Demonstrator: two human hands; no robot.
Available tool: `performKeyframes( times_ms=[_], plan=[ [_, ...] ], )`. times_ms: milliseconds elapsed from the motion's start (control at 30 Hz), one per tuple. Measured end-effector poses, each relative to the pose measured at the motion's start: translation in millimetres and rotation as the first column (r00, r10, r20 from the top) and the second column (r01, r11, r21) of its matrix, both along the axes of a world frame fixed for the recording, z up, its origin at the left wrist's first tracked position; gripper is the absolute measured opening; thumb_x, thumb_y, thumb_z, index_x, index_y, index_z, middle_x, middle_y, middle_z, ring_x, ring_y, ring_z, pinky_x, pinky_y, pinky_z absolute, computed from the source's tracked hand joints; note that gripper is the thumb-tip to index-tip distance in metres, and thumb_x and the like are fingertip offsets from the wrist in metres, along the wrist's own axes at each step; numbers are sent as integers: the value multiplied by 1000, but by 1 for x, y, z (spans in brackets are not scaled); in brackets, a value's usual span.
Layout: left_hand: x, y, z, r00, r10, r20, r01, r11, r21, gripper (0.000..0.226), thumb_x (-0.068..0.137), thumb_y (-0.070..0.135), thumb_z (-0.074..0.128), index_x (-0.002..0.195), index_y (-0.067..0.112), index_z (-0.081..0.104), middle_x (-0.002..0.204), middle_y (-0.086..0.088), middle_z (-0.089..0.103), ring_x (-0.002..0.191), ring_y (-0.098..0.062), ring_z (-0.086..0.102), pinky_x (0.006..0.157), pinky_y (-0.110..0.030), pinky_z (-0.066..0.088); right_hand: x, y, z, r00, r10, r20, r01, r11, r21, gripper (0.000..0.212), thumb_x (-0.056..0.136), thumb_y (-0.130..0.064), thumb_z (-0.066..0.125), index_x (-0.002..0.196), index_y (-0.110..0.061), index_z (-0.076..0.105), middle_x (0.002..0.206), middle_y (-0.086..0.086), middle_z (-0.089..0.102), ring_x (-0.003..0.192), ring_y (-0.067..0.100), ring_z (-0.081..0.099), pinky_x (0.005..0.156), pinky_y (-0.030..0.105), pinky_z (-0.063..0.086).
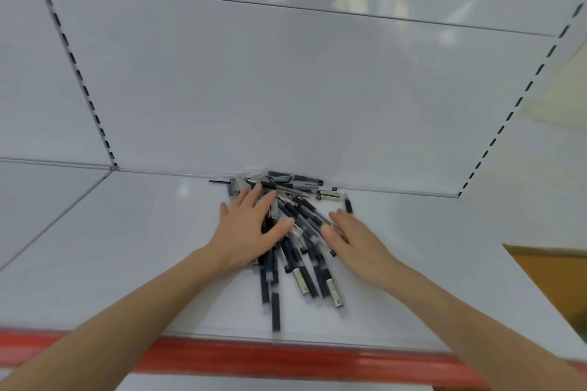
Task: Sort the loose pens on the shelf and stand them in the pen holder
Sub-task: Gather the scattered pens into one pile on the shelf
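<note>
A heap of several black and clear pens point(298, 267) lies on the white shelf point(127, 247), stretching from the back wall toward the front edge. My left hand point(247, 225) lies flat on the left side of the heap with straight, spread fingers. Against the heap's right side my right hand point(352, 238) rests with its fingers extended. More pens point(295, 179) lie along the back wall. No pen holder is in view.
The shelf has a red front strip point(286, 355). White back panels and slotted uprights point(79, 73) rise behind. To the right of the shelf is a yellow-brown surface point(552, 279). One pen point(348, 204) lies apart at the right of the heap.
</note>
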State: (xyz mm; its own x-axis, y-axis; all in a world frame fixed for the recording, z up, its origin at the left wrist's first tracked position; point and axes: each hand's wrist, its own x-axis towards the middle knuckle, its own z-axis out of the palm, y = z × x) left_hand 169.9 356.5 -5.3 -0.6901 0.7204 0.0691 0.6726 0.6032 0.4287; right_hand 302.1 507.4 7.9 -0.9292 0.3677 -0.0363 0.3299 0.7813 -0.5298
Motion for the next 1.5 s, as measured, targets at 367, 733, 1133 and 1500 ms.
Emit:
performKeyframes(
  times_ms=[367, 733, 1133, 1500],
  plan=[
    [11, -51, 7, 972, -233, 11, 232, 960, -154, 109, 48, 96, 20, 142, 47, -4, 151, 13, -25, 138, -9, -26, 115, -50, -4, 29, 5, 5, 986, -55, 156, 46, 997, 57, 79, 84, -64, 31, 148, -20, 13, 158, 5, 4, 145, 17, 2, 116, 32, 5],
    [-7, -47, 6, 967, -229, -107, 202, 954, -222, 100, 59, 88, 22, 144, 41, -2, 155, 9, -16, 141, -9, -20, 114, -48, -8, 22, -26, -1, 974, 199, 109, -202, 979, 21, 97, 71, -79, 40, 147, -31, 2, 151, -19, -15, 140, 0, -13, 115, 27, -1],
    [-4, -47, 1, 986, -164, 19, 164, 966, -199, 93, 68, 79, 31, 146, 38, 1, 156, 5, -15, 141, -11, -23, 117, -43, -3, -4, -34, -11, 977, 191, 93, -205, 964, 172, 79, 87, -62, 37, 148, -26, 2, 158, 0, -9, 144, 11, -11, 113, 24, -3],
    [-8, -39, -5, 997, 74, 36, -71, 994, -83, 101, 67, 83, 21, 148, 25, 3, 157, -10, -9, 144, -23, -15, 117, -39, -1, -14, -34, -13, 993, 92, 76, -100, 990, 104, 76, 90, -59, 34, 149, -20, 6, 158, 3, -2, 145, 16, -6, 117, 31, 2]
  ],
)
